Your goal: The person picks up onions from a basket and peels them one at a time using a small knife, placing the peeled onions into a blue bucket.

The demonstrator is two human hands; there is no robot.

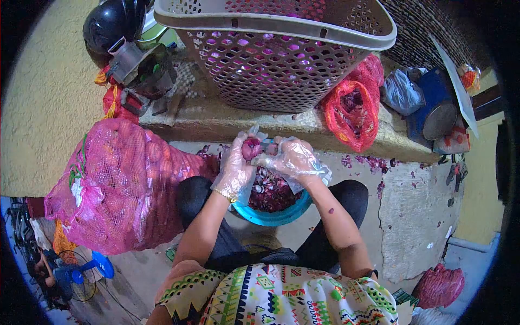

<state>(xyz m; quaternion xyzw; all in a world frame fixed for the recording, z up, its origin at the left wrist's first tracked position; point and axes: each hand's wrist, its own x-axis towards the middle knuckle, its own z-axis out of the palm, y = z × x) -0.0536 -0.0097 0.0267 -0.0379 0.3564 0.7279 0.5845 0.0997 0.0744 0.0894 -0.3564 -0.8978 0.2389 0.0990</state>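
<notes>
My left hand [236, 168], in a clear plastic glove, is closed around a red onion [251, 149]. Close against its right side is my right hand [295, 160], also gloved, with the fingers curled around what looks like a small knife [268, 143], mostly hidden by the fingers. Both hands are over a turquoise basin [271, 218] between my legs. Dark red onion skins and trimmings [271, 197] fill much of it. At my left, beside my knee, stands a large pink mesh sack [127, 187] full of onions.
A tall perforated plastic basket [276, 67] with purple-pink contents stands on the concrete ledge ahead. Right of it are an open red mesh sack [352, 116] and a blue container [428, 108]. Loose skins [368, 162] litter the floor. A person [46, 271] is at far left.
</notes>
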